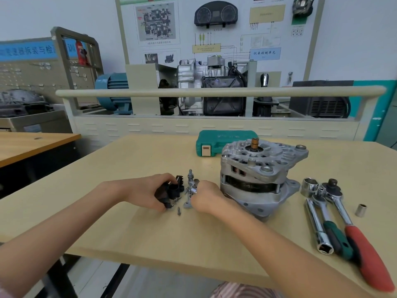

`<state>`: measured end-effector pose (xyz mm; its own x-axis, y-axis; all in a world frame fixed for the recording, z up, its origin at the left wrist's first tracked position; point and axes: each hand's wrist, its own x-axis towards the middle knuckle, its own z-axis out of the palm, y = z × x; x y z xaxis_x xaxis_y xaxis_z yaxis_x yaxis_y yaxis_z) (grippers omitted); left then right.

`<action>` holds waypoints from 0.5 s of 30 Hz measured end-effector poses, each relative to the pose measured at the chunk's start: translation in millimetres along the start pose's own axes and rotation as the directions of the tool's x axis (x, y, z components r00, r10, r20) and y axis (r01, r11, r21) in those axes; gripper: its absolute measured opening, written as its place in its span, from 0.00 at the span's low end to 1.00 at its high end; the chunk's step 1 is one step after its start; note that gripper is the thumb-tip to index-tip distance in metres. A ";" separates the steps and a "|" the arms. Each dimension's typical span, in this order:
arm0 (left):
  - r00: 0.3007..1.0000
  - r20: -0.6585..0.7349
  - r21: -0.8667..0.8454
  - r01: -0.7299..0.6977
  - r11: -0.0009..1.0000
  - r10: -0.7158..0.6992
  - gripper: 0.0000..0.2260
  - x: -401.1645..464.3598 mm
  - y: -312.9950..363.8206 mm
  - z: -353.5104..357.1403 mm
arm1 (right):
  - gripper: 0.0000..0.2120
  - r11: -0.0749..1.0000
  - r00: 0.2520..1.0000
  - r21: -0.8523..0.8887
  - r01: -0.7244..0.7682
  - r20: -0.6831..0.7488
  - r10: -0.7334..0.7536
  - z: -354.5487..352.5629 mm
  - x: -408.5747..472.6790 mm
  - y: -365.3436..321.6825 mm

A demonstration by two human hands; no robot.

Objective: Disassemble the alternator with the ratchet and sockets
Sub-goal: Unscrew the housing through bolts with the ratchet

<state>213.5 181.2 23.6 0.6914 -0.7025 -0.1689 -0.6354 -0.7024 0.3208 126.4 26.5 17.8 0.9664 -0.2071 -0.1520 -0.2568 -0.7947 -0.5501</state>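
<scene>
The silver alternator (257, 177) stands on the tan table (150, 229), shaft end up, right of centre. Left of it, my left hand (146, 191) grips a black plastic part (171, 190). My right hand (207, 197) pinches a small silver metal bracket with a stud (191, 183) beside it. A loose screw (179, 210) lies just in front of the two parts. To the right lie a red-handled ratchet (361, 237), a green-handled ratchet (330, 229), a long socket (318, 229), a large socket (309, 186) and a small socket (361, 210).
A closed green tool case (214, 145) sits behind the alternator. A training bench with a rail (214, 92), engine parts and a blue motor (111, 91) stands beyond the table. Another wooden table (32, 143) is at the left.
</scene>
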 end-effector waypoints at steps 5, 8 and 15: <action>0.995 0.061 0.086 0.071 0.994 -0.077 0.31 -11.3 0.5 -3.5 | 0.13 0.997 0.999 -0.080 0.024 0.027 -0.022 -2.2 -6.1 6.6; 0.990 0.049 0.142 0.125 0.982 -0.134 0.33 -12.0 10.1 2.8 | 0.09 0.997 0.999 -0.076 0.034 0.029 -0.032 -3.5 -6.9 10.9; 0.983 -0.044 0.127 0.183 0.975 -0.179 0.32 -1.1 30.3 22.2 | 0.09 0.997 0.997 -0.005 0.078 -0.022 -0.078 -0.6 -8.2 17.7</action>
<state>185.8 158.2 12.8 0.8084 -0.5596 -0.1824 -0.5363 -0.8280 0.1636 113.9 13.8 9.8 0.9835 -0.1570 -0.0902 -0.1805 -0.8112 -0.5562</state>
